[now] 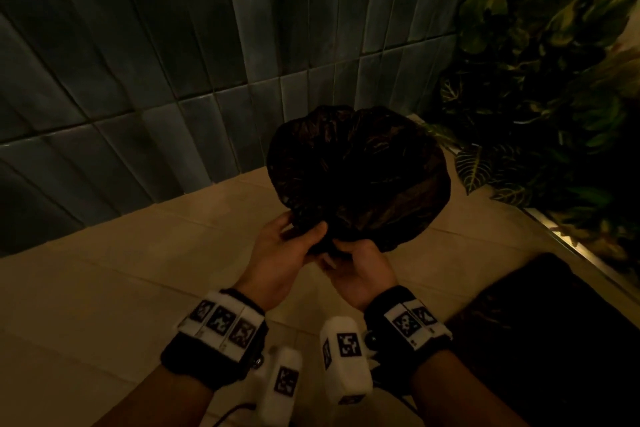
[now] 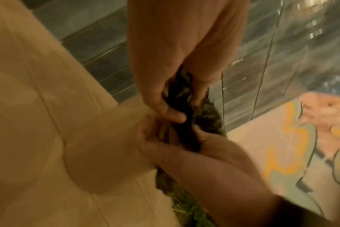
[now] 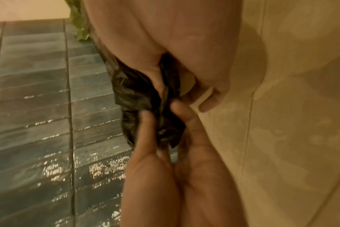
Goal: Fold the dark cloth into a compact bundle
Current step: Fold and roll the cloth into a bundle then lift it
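In the head view the dark cloth (image 1: 360, 170), glossy and crinkled, billows into a rounded shape in the air above the beige floor. Its gathered lower end is bunched between both hands. My left hand (image 1: 306, 236) grips the gathered end from the left, thumb on top. My right hand (image 1: 346, 251) pinches the same end from the right, close against the left. The left wrist view shows the left hand (image 2: 186, 106) with the cloth (image 2: 184, 127) between thumb and fingers. The right wrist view shows the right hand (image 3: 177, 92) pinching the cloth (image 3: 134, 95).
A dark green tiled wall (image 1: 173, 45) stands behind the beige tiled floor (image 1: 121, 288). Leafy plants (image 1: 536, 97) fill the right side behind a metal edge strip (image 1: 568, 243). A dark flat object (image 1: 554, 340) lies at the lower right.
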### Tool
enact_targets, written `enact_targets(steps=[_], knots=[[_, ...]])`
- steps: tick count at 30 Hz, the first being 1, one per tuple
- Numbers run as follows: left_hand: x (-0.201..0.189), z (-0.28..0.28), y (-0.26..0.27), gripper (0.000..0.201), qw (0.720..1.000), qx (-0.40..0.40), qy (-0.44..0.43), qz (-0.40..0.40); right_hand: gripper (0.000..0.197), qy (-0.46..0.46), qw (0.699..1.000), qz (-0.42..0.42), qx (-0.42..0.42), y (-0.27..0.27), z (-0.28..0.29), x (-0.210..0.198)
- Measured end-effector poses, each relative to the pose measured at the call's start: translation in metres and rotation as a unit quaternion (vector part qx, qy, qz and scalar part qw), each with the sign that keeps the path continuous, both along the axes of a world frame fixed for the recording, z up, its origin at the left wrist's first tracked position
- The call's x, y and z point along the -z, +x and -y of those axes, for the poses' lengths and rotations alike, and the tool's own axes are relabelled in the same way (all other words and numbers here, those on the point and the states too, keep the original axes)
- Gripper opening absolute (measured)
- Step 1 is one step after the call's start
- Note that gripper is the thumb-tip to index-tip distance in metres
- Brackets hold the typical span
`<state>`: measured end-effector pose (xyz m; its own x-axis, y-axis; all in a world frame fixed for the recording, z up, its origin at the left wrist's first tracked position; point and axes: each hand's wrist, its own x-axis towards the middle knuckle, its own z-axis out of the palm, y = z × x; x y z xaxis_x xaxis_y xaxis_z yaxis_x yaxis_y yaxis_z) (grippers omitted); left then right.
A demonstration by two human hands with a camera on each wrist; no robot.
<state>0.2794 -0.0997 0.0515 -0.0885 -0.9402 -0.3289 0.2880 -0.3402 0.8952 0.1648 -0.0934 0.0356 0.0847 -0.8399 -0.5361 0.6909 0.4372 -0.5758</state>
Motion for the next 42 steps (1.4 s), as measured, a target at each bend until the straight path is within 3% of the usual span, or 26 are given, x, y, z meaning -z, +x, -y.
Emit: enact_targets(steps=[5, 8, 10, 14, 19, 23, 28, 32, 37, 42], knots=[[0.003, 0.012, 0.002, 0.030, 1.000, -0.006, -0.012, 0.007, 0.021, 0.019, 0.999, 0.031, 0.013, -0.020, -0.010, -0.005], [0.005, 0.019, 0.010, 0.030, 1.000, -0.015, 0.000, -0.009, 0.051, 0.022, 0.995, 0.094, 0.022, -0.033, -0.019, -0.009], [0.006, 0.024, 0.014, 0.028, 1.000, -0.026, 0.003, 0.001, 0.057, -0.006, 0.993, 0.119, 0.008, -0.033, -0.021, -0.017], [0.002, 0.031, 0.013, 0.030, 0.998, -0.059, 0.004, -0.007, 0.039, -0.026, 0.996, 0.083, 0.029, -0.011, -0.002, -0.027], [0.003, 0.024, 0.015, 0.036, 0.990, -0.075, 0.017, -0.120, 0.020, -0.032, 0.990, 0.094, 0.098, 0.009, 0.010, -0.020], [0.001, 0.012, 0.019, 0.022, 0.970, -0.097, 0.015, -0.221, 0.035, -0.040, 0.989, 0.109, 0.087, 0.009, 0.007, -0.009], [0.003, 0.020, 0.009, 0.035, 0.982, -0.083, 0.005, -0.169, 0.037, -0.026, 0.990, 0.117, 0.075, 0.008, 0.008, -0.004], [0.006, 0.026, 0.012, 0.031, 0.977, -0.101, 0.029, -0.186, 0.034, -0.012, 0.988, 0.138, 0.074, -0.001, 0.006, -0.006], [0.003, 0.032, 0.021, 0.021, 0.981, -0.053, 0.057, -0.178, 0.038, 0.027, 0.991, 0.120, 0.052, -0.022, -0.009, -0.015], [0.000, 0.033, 0.021, 0.034, 0.984, -0.018, 0.034, -0.174, 0.049, -0.035, 0.991, 0.123, 0.043, -0.025, -0.005, -0.027]])
